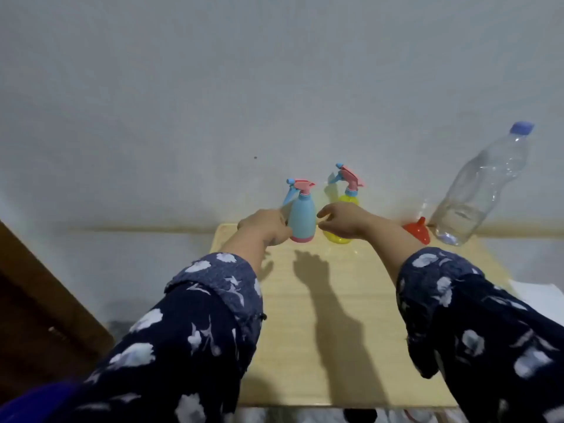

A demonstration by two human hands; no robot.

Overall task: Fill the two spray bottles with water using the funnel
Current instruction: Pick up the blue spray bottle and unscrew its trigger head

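Note:
A light blue spray bottle (301,219) with a pink base and pink-and-blue trigger head stands at the far edge of the small wooden table (329,315). My left hand (265,227) grips its left side. My right hand (343,219) hovers at the bottle's right side with fingers spread, holding nothing. Behind that hand a yellow spray bottle (348,198) with a pink trigger head stands upright, its lower part partly hidden. A red funnel (418,231) lies at the far right beside a clear water bottle (476,193) with a blue cap, partly filled.
A pale wall rises directly behind the table. A dark wooden panel (36,300) stands at the left. Something white (546,300) lies past the table's right edge. My patterned sleeves cover the table's near corners.

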